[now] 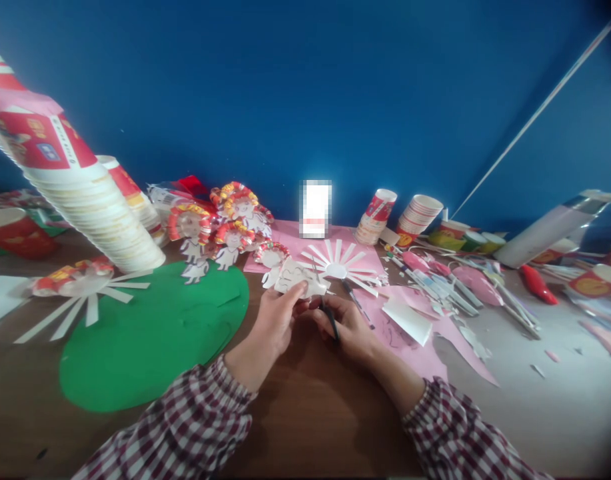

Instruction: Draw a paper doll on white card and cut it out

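My left hand [278, 318] pinches a small white paper piece [299, 279] with dark drawn lines, thumb on top. Closed round the dark handles of a pair of scissors [330, 321] is my right hand [349, 325]. The scissor blades point away from me and meet the paper's right part; how far apart they are I cannot tell. Just beyond my hands lies a cut paper cup [335, 269] with its strips spread out like rays. Beside the paper piece is a small lion figure [272, 259] with a red and yellow curled mane.
Several finished paper lions [230, 250] stand at the back left, behind a green oval sheet [155, 340]. A tall stack of paper cups [92, 193] leans at left. Pink paper [405, 340], scraps and a red tube [538, 285] lie to the right.
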Demonstrator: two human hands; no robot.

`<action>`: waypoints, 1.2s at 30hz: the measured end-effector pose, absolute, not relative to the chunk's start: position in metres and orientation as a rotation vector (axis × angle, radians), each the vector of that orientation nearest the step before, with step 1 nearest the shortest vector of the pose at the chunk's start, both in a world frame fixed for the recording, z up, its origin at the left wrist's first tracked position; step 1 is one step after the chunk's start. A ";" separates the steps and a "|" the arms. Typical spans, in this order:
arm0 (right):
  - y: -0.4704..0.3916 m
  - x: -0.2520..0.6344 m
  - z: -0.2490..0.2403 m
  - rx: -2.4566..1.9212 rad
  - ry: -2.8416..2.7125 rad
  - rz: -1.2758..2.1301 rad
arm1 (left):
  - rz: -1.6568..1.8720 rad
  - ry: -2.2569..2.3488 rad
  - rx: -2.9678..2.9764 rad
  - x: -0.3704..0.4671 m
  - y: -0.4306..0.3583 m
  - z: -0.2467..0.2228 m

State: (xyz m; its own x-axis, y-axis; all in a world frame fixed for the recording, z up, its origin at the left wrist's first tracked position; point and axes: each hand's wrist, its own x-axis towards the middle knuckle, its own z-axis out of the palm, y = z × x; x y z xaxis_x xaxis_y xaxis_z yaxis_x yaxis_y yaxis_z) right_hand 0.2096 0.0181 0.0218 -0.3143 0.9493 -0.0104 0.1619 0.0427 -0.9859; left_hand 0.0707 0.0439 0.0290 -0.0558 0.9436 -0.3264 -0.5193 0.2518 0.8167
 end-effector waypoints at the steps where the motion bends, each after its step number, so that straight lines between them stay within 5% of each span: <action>1: 0.018 0.210 0.022 -1.152 -1.582 1.340 | 1.290 1.035 0.524 0.071 0.044 0.029; 36: 0.021 0.202 0.004 -1.238 -1.434 1.273 | 1.287 0.951 0.430 0.072 0.048 0.020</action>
State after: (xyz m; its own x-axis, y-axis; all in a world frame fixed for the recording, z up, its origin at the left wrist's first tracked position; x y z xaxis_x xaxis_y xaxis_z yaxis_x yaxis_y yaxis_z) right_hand 0.2020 0.0206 0.0038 -0.1668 0.9857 -0.0240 0.1411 -0.0002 -0.9900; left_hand 0.0718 0.0480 0.0199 -0.0132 0.9356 -0.3529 -0.6122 0.2715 0.7426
